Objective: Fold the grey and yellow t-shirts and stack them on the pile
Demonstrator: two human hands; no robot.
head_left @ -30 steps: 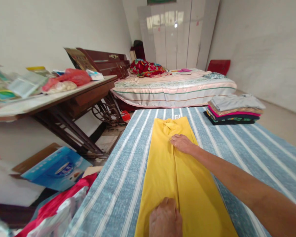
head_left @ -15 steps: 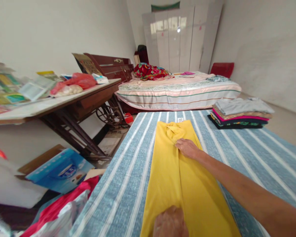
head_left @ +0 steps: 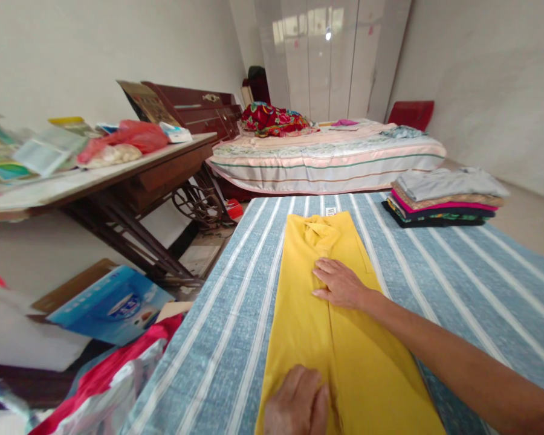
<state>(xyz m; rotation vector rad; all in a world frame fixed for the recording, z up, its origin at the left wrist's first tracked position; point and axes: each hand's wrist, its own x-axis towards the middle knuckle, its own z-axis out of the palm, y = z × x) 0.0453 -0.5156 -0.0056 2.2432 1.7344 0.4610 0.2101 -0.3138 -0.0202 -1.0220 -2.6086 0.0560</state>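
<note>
A yellow shirt (head_left: 299, 326) lies face down in a long folded strip, its sides brought in to a seam along the middle. Its bunched collar (head_left: 320, 232) is at the far end. My right hand (head_left: 342, 284) rests on the upper part of the shirt just below the collar, open, with fingers spread over the cloth. Nearer to me, my left hand (head_left: 295, 402) lies on the lower left part, fingers slightly bent and thumb apart; the picture's bottom edge cuts it off. Beneath the shirt is a blue and white striped sheet (head_left: 226, 314).
A stack of folded clothes (head_left: 444, 196) sits at the sheet's far right. Beyond is another bed (head_left: 326, 163) with a red floral quilt (head_left: 272, 119). On the left stand a sewing-machine table (head_left: 118, 175) carrying bags, and a blue box (head_left: 113, 305) below. Red cloth (head_left: 109, 368) lies beside the sheet.
My right hand has slid slightly down and left along the shirt, its fingers spreading from a closer grip. My left hand has moved a little up and left and loosened. The view has tilted down.
</note>
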